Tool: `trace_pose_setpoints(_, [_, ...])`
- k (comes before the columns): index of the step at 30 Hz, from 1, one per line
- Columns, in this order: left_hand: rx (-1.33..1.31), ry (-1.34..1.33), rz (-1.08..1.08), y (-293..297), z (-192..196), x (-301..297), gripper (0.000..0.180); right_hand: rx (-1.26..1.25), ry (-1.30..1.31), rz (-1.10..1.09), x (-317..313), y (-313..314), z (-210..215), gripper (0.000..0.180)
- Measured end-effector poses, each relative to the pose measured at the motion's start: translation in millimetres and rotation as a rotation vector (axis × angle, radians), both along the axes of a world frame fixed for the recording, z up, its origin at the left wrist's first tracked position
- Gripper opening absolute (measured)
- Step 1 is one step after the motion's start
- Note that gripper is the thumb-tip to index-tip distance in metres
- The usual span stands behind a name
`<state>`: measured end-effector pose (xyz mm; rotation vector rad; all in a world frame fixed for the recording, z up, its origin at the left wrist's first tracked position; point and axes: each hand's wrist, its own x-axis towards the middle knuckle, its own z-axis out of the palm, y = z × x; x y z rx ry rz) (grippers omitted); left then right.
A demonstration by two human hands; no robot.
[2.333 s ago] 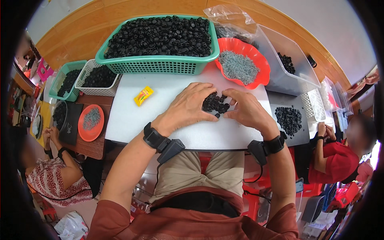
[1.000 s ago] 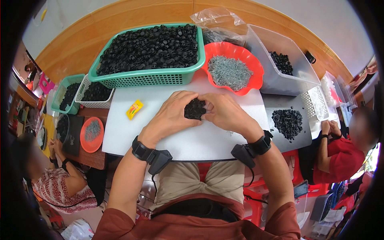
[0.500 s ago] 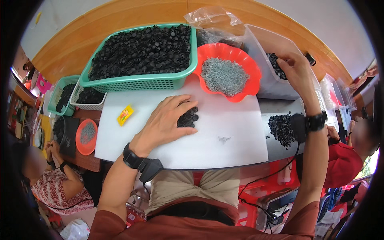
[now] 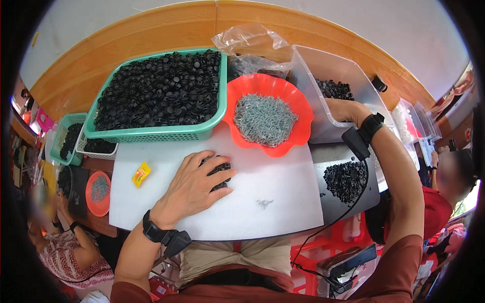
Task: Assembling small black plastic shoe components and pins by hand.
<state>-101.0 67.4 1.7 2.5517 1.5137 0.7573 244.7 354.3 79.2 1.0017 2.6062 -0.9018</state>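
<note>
On the white sheet (image 4: 252, 217), my left hand (image 4: 189, 189) rests over a small pile of black plastic caps (image 4: 222, 166). Its fingers are spread and bent across the caps, covering part of the pile. My right hand (image 4: 349, 110) reaches into the clear plastic bin (image 4: 313, 96), which holds small black parts (image 4: 334, 90). The bin's front wall hides its fingers, so I cannot see what they touch. A few loose screws (image 4: 264, 203) lie on the sheet to the right of my left hand.
A green basket (image 4: 151, 136) heaped with black caps stands at the back left. Beside it sits a red scalloped bowl (image 4: 298, 136) of screws. Small black parts (image 4: 345, 181) lie on the dark tabletop at right. A yellow packet (image 4: 141, 174) is on the sheet. People sit on both sides.
My right hand has gone lower and deeper into the clear bin, hiding its fingers. My left hand has shifted slightly further over the pile of caps. The whole view has tilted a little.
</note>
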Motion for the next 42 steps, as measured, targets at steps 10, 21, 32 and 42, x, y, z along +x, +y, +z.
trace_pose_setpoints(10, [-0.015, -0.059, 0.015, -1, -2, -1, 0.036, -0.139, -0.123, -0.121, -12, -18, 9, 0.044])
trace_pose_setpoints(21, [-0.011, -0.095, 0.012, -1, -1, -1, 0.036, 0.006, -0.132, -0.089, 11, 5, -11, 0.045])
trace_pose_setpoints(32, [-0.037, -0.125, 0.029, -2, -2, -2, 0.035, -0.466, -0.016, -0.441, -17, -32, 25, 0.057])
trace_pose_setpoints(42, [-0.027, -0.132, 0.008, 0, -4, -4, 0.035, -0.429, -0.107, -0.398, 19, 7, 13, 0.044])
